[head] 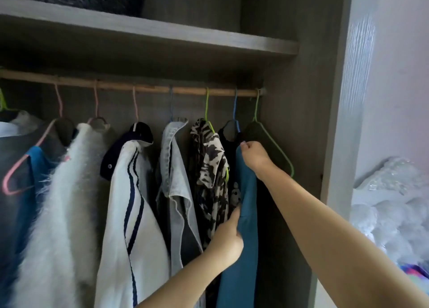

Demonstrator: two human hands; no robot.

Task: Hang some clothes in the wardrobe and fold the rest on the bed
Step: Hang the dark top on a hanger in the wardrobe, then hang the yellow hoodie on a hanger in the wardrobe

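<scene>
A teal garment (248,215) hangs at the right end of the wooden rail (148,88) inside the grey wardrobe. My right hand (254,155) pinches its top edge near the blue hanger (236,112). My left hand (228,237) grips the teal cloth lower down, at its left edge. A green hanger (274,140) hangs just right of the teal garment, beside the wardrobe wall; whether it carries anything I cannot tell.
Along the rail to the left hang a black-and-white patterned top (209,163), a pale denim shirt (176,168), a white jacket with navy stripes (130,203) and a fluffy white coat (60,203). A shelf (148,32) runs above. White bundles (390,205) lie at the right.
</scene>
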